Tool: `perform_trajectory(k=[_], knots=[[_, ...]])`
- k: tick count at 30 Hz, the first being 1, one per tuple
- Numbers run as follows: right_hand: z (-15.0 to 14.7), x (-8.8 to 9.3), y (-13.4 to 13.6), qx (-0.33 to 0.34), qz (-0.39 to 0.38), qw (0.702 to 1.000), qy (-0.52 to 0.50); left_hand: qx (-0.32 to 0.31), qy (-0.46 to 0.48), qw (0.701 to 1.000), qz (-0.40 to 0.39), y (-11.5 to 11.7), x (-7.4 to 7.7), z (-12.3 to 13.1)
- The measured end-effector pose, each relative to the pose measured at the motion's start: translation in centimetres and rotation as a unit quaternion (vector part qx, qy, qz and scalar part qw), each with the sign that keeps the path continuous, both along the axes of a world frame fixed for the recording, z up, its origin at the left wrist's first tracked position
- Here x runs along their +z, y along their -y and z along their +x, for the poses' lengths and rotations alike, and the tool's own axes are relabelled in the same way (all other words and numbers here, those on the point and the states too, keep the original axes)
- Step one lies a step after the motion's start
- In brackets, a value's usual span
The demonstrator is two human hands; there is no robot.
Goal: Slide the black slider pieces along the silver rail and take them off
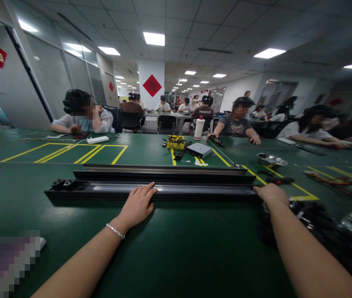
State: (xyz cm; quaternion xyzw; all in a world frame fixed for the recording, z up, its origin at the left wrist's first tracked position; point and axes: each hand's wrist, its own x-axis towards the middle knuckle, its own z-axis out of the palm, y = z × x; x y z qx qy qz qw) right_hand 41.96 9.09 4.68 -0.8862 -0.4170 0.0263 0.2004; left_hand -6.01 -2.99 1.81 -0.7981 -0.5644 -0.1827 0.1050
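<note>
A long black rail [191, 189] with a glossy strip along its top lies crosswise on the green table. My left hand [138, 200] rests palm down on its near side, fingers stretched over the strip. At the right end my right hand [271, 193] grips the same rail, one digit on its edge; the other fingers are mostly hidden. Two small black fittings [64, 184] sit at the rail's left end. Just behind, a second long black rail [169, 175] lies parallel. A dark heap of small black parts [312, 219] is beside my right wrist.
Beyond the rails are a grey box [198, 150], a yellow block with black cable [176, 142] and a white bottle [198, 128]. A metal bowl [272, 159] and coloured wires [334, 179] lie right. Co-workers sit across the table. A blurred pixelated object [8, 265] is front left.
</note>
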Motion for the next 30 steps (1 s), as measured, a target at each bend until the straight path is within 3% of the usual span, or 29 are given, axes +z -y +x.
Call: perform_trajectory(k=[9,18,30], knots=[[0.4,0.1,0.0,-0.029,0.027,0.999,-0.013,-0.002,0.010,1.000,0.001,-0.1,-0.3,-0.1],[-1.4,1.7,0.9,-0.041,-0.027,0.999,-0.025,0.000,0.010,1.000,-0.001,-0.3,-0.3,-0.1],[2.4,0.9,1.6,-0.110,-0.067,0.991,-0.028,0.004,0.009,1.000,-0.007,0.0,-0.1,0.0]])
